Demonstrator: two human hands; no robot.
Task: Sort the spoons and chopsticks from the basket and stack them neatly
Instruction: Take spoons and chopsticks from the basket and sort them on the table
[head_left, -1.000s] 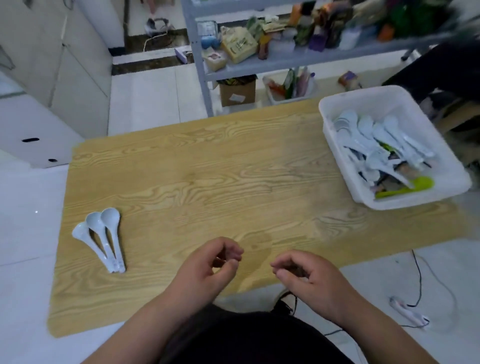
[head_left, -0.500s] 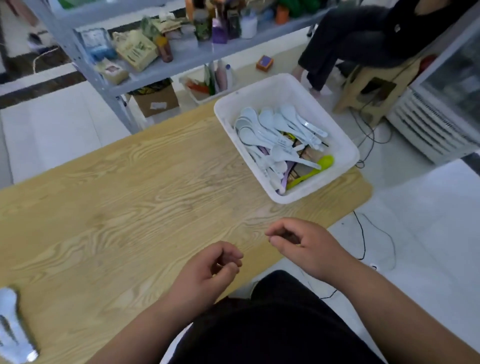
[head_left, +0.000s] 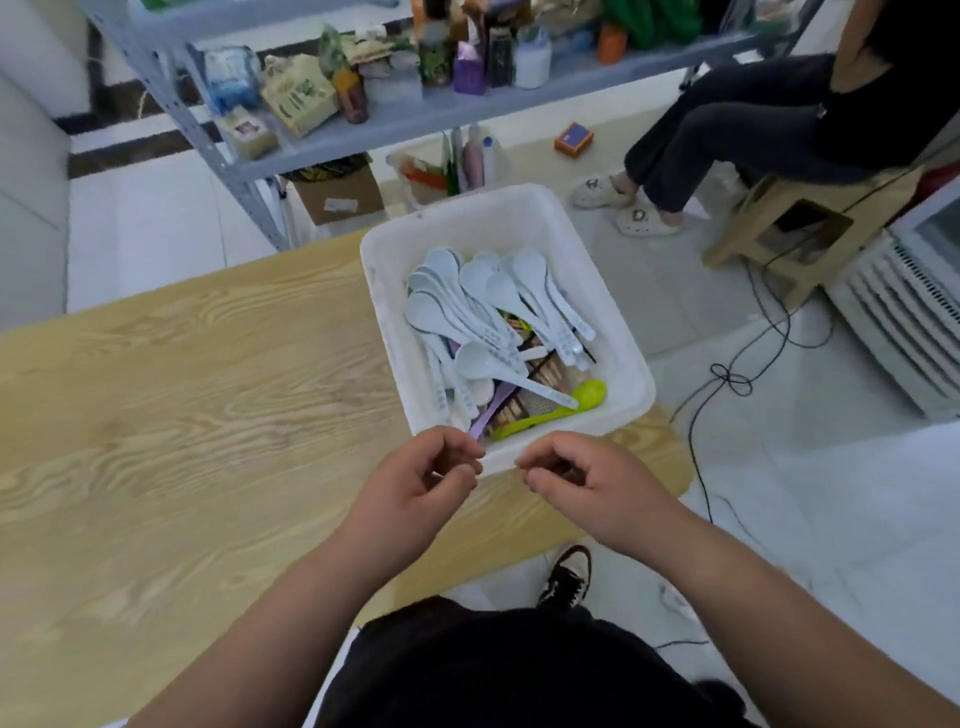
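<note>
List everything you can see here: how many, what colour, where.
white plastic basket: one, white, table's right end
pale blue plastic soup spoons: many, piled in basket
green plastic spoon: one, basket's near right corner
purple plastic spoon: one, near edge, partly buried
brown sticks: probably chopsticks, count hidden, under the spoons
light wooden table: one, tan, left and centre
grey metal shelf rack: one, behind table, holding packets and bottles
seated person: one, dark clothes, on wooden stool, top right
black cables: several, floor right
left hand: fingers curled, empty, at basket's near rim
right hand: same, beside it
</note>
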